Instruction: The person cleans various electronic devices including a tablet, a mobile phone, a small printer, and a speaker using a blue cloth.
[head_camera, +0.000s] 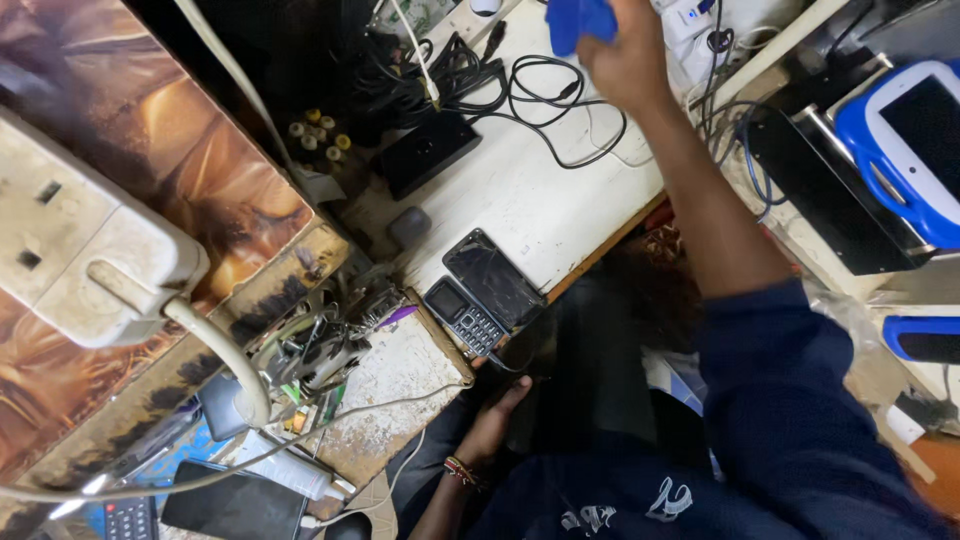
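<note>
Blue cloth (580, 20) | soft, crumpled | right hand (628, 62) fingers clenched on it | left hand (497, 415) fingers loosely open, empty

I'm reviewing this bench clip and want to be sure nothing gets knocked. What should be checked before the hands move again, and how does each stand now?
1. Right hand has a firm hold on the blue object: cannot tell, the object is cut off at the frame edge.
2. Left hand is free: ok, it rests low by the bench edge, holding nothing visible.
3. Keypad phone lies fully on the bench: not ok, it sits at the very edge.
4. Cracked smartphone lies flat: ok.
5. Black cables are clear of the right arm: not ok, they loop right beside it.
</note>
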